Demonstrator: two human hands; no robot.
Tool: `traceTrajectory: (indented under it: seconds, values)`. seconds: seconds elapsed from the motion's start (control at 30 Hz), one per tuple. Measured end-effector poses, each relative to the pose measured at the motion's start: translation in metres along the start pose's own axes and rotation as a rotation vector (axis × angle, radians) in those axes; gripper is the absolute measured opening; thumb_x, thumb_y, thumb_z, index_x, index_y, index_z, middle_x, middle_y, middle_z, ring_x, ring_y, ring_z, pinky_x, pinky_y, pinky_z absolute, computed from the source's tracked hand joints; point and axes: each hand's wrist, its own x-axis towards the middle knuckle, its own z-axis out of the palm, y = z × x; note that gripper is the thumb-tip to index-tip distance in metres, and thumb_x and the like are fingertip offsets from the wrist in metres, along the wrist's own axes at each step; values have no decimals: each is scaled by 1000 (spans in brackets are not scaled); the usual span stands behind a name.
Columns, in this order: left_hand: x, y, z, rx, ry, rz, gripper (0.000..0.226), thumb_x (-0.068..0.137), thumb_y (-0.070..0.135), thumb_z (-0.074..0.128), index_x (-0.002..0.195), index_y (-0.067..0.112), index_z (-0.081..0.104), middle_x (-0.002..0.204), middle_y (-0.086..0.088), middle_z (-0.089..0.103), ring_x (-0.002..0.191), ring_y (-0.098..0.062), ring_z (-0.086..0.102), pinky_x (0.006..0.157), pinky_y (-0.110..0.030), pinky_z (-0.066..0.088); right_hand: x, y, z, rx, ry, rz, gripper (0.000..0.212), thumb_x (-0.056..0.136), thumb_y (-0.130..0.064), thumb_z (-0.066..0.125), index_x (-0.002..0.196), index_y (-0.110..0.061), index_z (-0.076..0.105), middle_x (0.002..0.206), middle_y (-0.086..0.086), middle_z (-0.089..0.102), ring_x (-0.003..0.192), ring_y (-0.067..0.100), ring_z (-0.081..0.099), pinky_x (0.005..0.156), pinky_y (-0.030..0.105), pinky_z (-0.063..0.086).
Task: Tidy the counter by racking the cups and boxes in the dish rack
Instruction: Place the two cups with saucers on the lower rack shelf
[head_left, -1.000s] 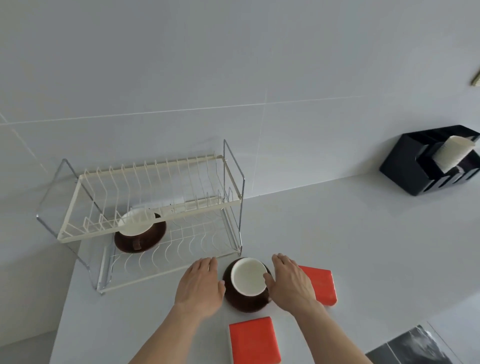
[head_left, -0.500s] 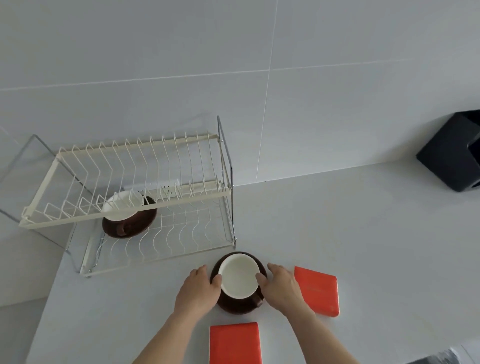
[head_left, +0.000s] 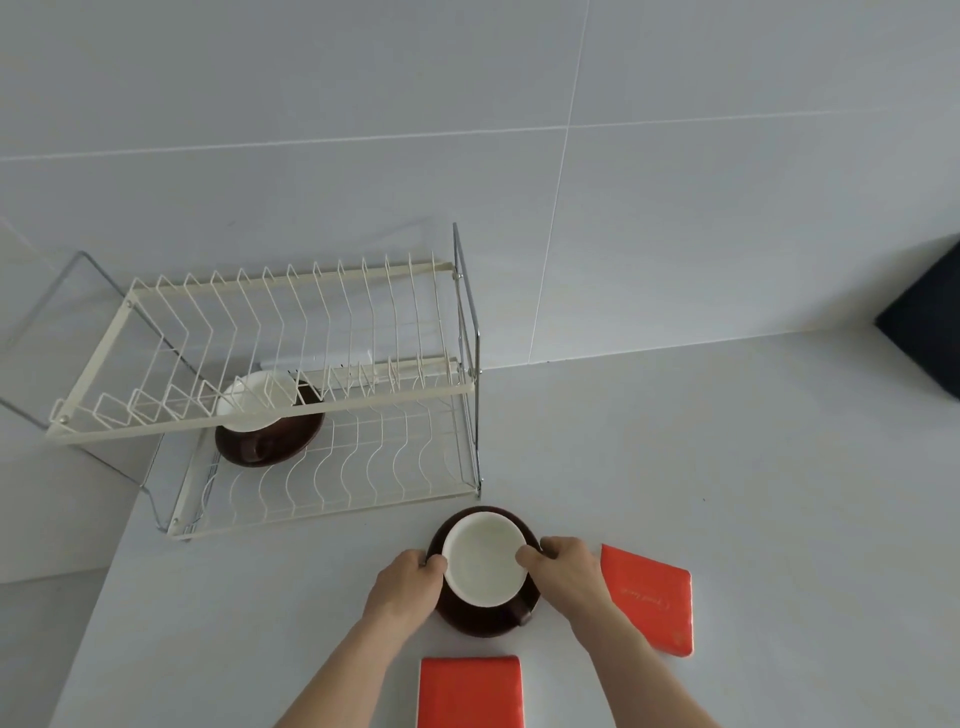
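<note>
A brown cup with a white inside (head_left: 483, 558) sits on a dark brown saucer (head_left: 480, 621) on the white counter, just in front of the dish rack. My left hand (head_left: 410, 584) grips the set's left side and my right hand (head_left: 566, 569) grips its right side, thumbs on the cup rim. The cream two-tier wire dish rack (head_left: 291, 395) stands at the back left. A second cup on a saucer (head_left: 270, 421) rests on its lower tier. One red box (head_left: 652, 597) lies to the right of my right hand, another red box (head_left: 470, 691) near the front edge.
A black holder (head_left: 930, 332) is at the far right against the tiled wall. The counter's left edge runs just past the rack. Open counter surface stretches to the right of the rack.
Both hands have closed in from beside the cup and saucer to gripping them. The view has shifted right and down, so the black holder is mostly out of view.
</note>
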Motion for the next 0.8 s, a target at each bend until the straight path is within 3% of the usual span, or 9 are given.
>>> traceTrajectory:
  seconds: [0.3,0.43,0.53,0.7,0.8]
  values:
    - [-10,-7,-5,-51,44,18,28,87,30,46,63,16,45,65,-1,52,64,-20,48,60,-32,34,-2,-4,5,-53,26,-15,27,76,-34,63,59,-14,55,58,1,49,59,19,48,57,29,40]
    - [-21,-9,-20,-91,110,37,36,85,29,50,53,20,36,54,2,41,59,-20,42,55,-32,29,-9,-13,9,-57,40,-60,34,72,-36,63,67,-3,65,59,0,50,58,18,48,56,29,41]
    - [-27,-11,-35,-102,152,36,34,81,33,51,53,18,39,55,1,46,59,-21,48,57,-31,32,-15,-25,11,-64,26,-105,27,68,-38,62,59,-13,61,57,0,46,56,18,43,56,29,38]
    - [-32,-12,-61,-145,184,46,30,76,40,52,58,15,53,59,0,56,71,-28,67,62,-35,47,-24,-49,18,-42,44,-160,41,66,-40,62,72,0,68,58,1,49,56,17,47,56,30,41]
    - [-32,-11,-77,-154,220,51,29,78,39,53,60,16,55,61,0,57,82,-29,69,63,-33,44,-29,-67,24,-24,29,-195,37,66,-37,63,64,0,64,56,1,47,54,17,44,53,30,40]
